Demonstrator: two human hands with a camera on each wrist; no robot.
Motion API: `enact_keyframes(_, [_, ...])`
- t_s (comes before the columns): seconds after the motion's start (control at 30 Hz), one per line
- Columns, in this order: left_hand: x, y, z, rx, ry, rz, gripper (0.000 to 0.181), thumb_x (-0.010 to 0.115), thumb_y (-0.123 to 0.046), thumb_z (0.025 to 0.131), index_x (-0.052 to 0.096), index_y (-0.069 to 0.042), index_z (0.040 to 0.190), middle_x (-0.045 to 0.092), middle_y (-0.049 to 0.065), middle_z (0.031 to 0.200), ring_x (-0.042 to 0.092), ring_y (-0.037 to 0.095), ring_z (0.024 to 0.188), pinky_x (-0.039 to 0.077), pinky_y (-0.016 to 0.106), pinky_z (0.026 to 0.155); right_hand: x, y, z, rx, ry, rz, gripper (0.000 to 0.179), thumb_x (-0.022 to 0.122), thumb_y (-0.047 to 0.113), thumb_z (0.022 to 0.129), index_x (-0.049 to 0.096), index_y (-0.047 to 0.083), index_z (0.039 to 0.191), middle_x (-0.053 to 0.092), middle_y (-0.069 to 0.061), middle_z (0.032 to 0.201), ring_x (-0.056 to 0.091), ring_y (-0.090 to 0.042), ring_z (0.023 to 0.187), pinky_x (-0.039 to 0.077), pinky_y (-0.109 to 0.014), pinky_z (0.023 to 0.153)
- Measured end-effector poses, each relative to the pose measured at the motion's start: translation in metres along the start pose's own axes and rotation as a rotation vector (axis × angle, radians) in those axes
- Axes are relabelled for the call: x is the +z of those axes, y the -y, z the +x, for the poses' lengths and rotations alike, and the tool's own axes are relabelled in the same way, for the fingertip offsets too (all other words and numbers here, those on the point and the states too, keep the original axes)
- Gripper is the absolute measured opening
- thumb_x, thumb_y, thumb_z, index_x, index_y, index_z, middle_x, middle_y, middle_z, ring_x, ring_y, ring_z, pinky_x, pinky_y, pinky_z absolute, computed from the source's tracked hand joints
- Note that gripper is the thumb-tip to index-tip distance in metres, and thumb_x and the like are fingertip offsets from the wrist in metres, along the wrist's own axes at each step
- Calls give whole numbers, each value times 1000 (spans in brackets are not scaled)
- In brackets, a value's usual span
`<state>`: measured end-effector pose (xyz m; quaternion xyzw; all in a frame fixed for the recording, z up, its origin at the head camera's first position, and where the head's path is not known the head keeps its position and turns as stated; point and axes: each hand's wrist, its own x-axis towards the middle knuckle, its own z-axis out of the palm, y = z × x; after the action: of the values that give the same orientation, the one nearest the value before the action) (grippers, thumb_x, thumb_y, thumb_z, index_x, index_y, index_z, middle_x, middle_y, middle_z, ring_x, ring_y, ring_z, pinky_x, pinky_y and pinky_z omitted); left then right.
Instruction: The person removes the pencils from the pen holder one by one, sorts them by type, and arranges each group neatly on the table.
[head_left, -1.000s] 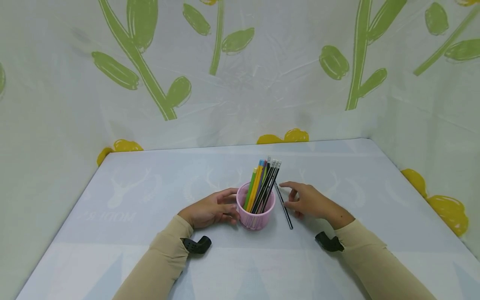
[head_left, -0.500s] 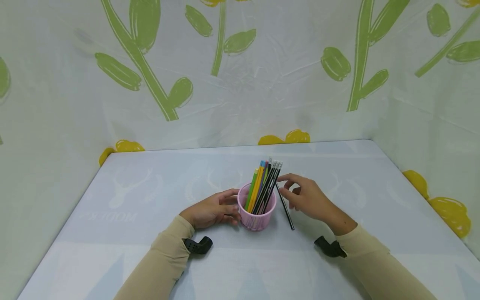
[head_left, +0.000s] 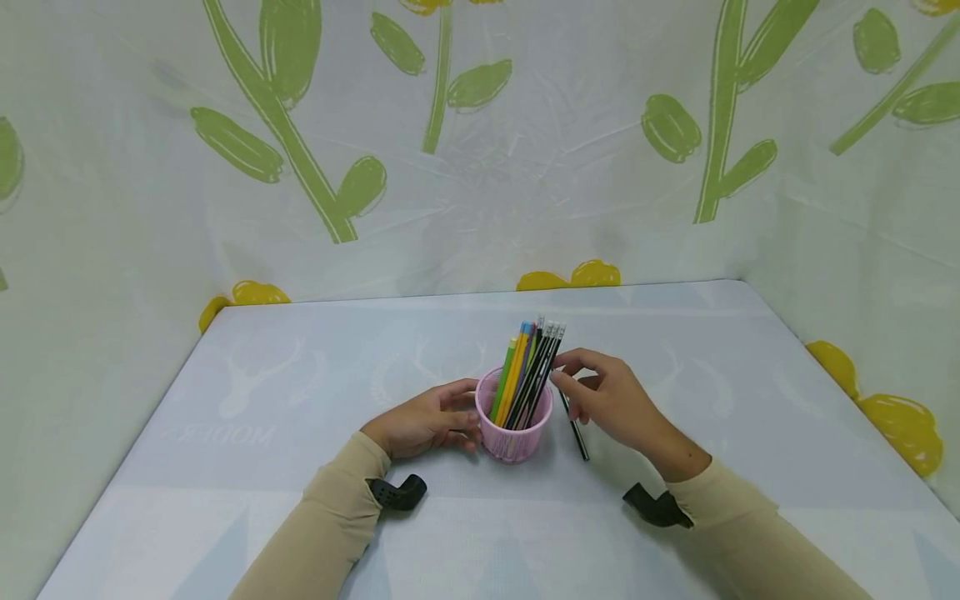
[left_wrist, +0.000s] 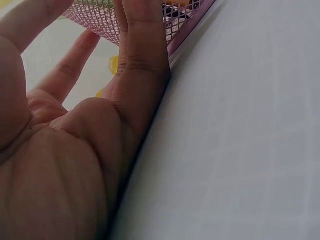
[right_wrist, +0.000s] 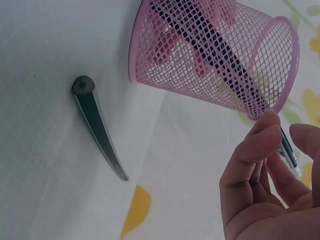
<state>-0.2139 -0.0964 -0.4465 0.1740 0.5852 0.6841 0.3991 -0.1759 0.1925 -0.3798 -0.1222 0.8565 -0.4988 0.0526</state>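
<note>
A pink mesh pencil cup (head_left: 511,446) stands upright on the table, holding black pencils (head_left: 537,377) and several coloured ones (head_left: 507,380). My left hand (head_left: 425,425) rests its spread, relaxed fingers against the cup's left side; the left wrist view shows them nearly straight at the mesh (left_wrist: 100,21). On the other side, my right hand (head_left: 609,401) is raised beside the rim, close to the black pencils. Its thumb and index finger stand apart in the right wrist view. A loose black pencil (head_left: 578,437) lies right of the cup, its far end hidden behind the right hand.
The pale table (head_left: 315,517) has a faint printed pattern. White walls (head_left: 487,208) with green leaves and yellow flowers enclose it at the back and sides. A black wrist mount (head_left: 399,492) sits on the left sleeve, another mount (head_left: 656,506) on the right.
My right hand has risen from beside the loose pencil and moved left toward the black pencils in the cup, now covering the loose pencil's far end. The left hand and cup stay put.
</note>
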Motion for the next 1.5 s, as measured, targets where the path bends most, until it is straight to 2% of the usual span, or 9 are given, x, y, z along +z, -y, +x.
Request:
enact_keyframes(0.2, [1,-1,1,1,-6,4,63,62,-6,97,34,-10,152,41,17,146,66,16,94,59,28,81,5,0,-1,-12,-2,6,31,67,27,97,63,6,118,58,-12,91,58,-18,57,51,-31,52])
enact_keyframes(0.53, [0,-1,1,8,3,8,64,67,-11,95,35,-10,151,42,16,145,66,16,94,59,29,81,10,-2,-1,-58,-12,34,23,69,22,95,64,7,110,58,-11,91,59,-32,58,51,-29,51])
enact_keyframes(0.7, [0,0,1,9,5,4,66,67,-11,95,34,-10,152,42,16,146,66,15,94,59,29,81,11,-2,-2,-54,-7,43,21,70,23,94,58,6,100,60,-17,85,59,-24,55,53,-32,51])
enact_keyframes(0.83, [0,1,0,5,14,9,67,68,-12,95,33,-10,153,41,16,147,66,16,95,59,29,82,13,-2,-3,-58,16,81,21,68,20,96,56,4,101,60,-17,86,61,-17,56,57,-35,54])
enact_keyframes(1.03, [-1,3,2,23,10,18,66,68,-14,95,34,-10,152,41,17,147,66,17,95,59,30,82,16,-2,-1,-63,5,123,20,65,15,97,55,0,104,60,-18,96,66,-16,63,60,-39,62])
enact_keyframes(1.13, [-1,5,3,22,5,27,68,69,-15,95,34,-10,152,41,17,147,66,17,95,59,30,82,16,-1,0,-49,3,131,19,64,13,97,54,-1,105,60,-18,97,65,-15,63,60,-36,62])
enact_keyframes(1.33, [0,5,2,32,-15,16,69,66,-13,96,30,-13,155,38,17,149,64,17,95,59,30,83,16,0,10,-66,27,114,18,63,14,99,54,0,107,58,-15,95,64,-16,61,60,-40,61])
enact_keyframes(1.5, [-1,4,-2,36,-32,25,71,68,-16,95,30,-12,155,36,17,150,63,19,99,58,29,85,20,1,15,-58,38,104,17,61,13,100,52,2,108,55,-13,96,61,-16,60,59,-38,59])
